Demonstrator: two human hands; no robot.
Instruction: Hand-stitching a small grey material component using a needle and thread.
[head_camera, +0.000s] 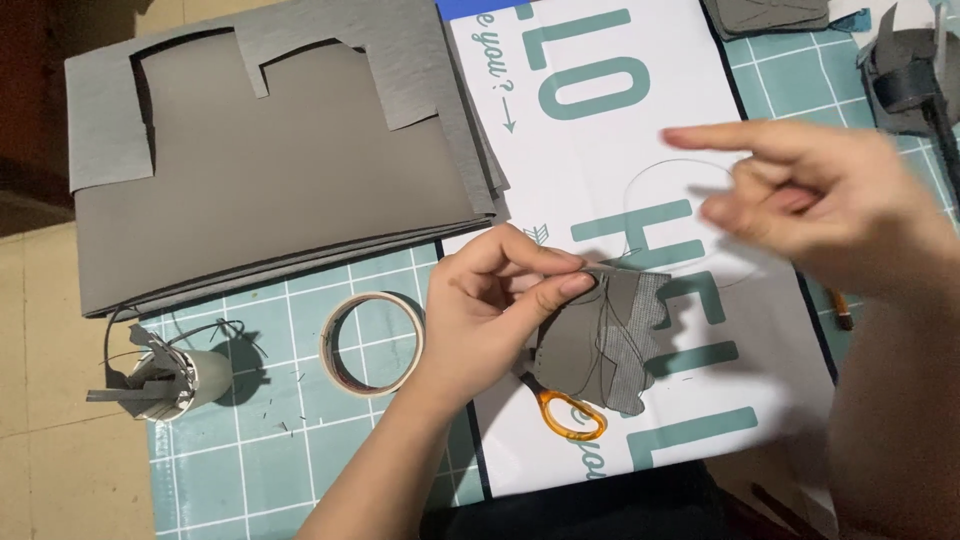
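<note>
My left hand (495, 305) pinches the top edge of a small grey foam piece (600, 340) between thumb and fingers, holding it over a white printed sheet (600, 150). A thin dark thread (650, 175) loops up from the piece toward my right hand (810, 195). That hand is raised to the right, blurred, index finger pointing left and the other fingers curled, seemingly pinching the thread. Scissors with orange handles (570, 412) lie under the foam piece, mostly hidden.
A stack of large grey foam sheets (270, 170) lies at the upper left. A roll of masking tape (372, 342) and a cup of grey scraps (165, 378) sit on the teal cutting mat (260, 450). Dark foam pieces (905, 75) lie at the top right.
</note>
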